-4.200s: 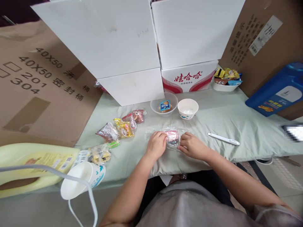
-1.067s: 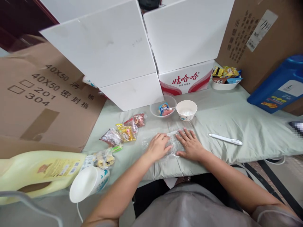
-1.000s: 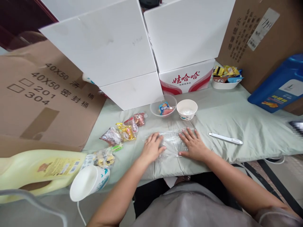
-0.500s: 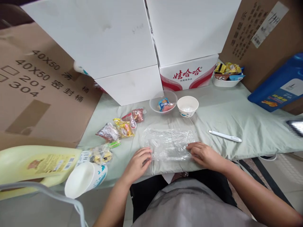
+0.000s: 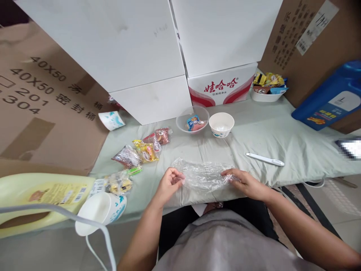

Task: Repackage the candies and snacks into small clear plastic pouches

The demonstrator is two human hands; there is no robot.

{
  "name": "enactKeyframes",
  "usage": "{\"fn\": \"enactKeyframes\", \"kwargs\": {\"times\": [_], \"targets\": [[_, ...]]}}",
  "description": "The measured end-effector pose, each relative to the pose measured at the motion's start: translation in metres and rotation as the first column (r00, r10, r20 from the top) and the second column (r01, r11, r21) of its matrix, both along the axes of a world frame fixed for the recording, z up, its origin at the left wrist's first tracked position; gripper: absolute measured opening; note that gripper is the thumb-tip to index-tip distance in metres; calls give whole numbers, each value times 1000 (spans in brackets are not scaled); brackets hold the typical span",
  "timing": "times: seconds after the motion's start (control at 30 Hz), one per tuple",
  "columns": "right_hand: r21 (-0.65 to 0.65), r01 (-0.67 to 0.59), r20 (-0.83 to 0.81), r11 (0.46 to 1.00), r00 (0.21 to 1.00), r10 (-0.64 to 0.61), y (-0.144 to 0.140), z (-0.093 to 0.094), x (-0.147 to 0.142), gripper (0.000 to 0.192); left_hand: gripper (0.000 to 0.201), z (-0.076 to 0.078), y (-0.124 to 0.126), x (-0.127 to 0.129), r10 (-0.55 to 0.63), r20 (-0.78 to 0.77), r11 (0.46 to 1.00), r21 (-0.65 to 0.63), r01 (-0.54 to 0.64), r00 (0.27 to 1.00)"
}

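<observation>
A clear, crinkled plastic bag (image 5: 204,176) lies between my hands near the front edge of the cloth-covered table. My left hand (image 5: 170,185) pinches its left end between thumb and fingers. At the other end, my right hand (image 5: 246,183) grips the plastic the same way. Beyond the bag stand a clear bowl (image 5: 182,119) with a few wrapped snacks inside and a white paper bowl (image 5: 221,125). A white capped pen or cutter (image 5: 265,159) lies right of the bag; its exact kind is unclear.
Several wrapped snacks (image 5: 148,151) lie to the left. A yellow jug (image 5: 42,195) and a tipped paper bowl (image 5: 113,207) sit front left, crossed by a grey cable (image 5: 64,212). White cartons (image 5: 149,99) stand behind; a snack tub (image 5: 266,96) and blue bottle (image 5: 329,99) are right.
My fingers have closed on both ends of the bag, which is now lifted slightly and bunched rather than flat. The view has shifted a little, showing another paper bowl at the back left.
</observation>
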State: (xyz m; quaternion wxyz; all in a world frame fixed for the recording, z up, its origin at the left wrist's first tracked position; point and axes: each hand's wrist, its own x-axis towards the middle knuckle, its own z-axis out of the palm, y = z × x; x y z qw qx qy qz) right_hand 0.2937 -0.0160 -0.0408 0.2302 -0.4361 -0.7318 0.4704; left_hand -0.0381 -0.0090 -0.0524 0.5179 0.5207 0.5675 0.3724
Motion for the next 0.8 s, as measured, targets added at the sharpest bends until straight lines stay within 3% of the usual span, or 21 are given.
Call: {"fn": "enactKeyframes", "kwargs": {"times": [0.07,0.17,0.37,0.5,0.7,0.8], "targets": [[8,4,-33,1000,999,-4,3,-6,-3,26,36,0,2,3,66,85,998,9,-67,994],[4,107,-59,994,993,-106,8,-15,-3,24,38,-2,3,5,158,161,987,-13,-158,974],[-50,363,-145,931,919,-366,14,-31,-3,23,35,-5,-1,2,103,193,994,-60,-93,976],[-69,445,-177,893,875,-450,20,-37,-8,29,34,-6,0,-1,112,201,992,-72,-99,973],[132,475,-58,870,880,-471,26,-38,-13,23,66,-17,6,0,274,180,962,-30,-273,945],[263,464,14,846,875,-484,28,-37,-14,22,67,-25,7,1,347,83,938,-37,-345,934]]}}
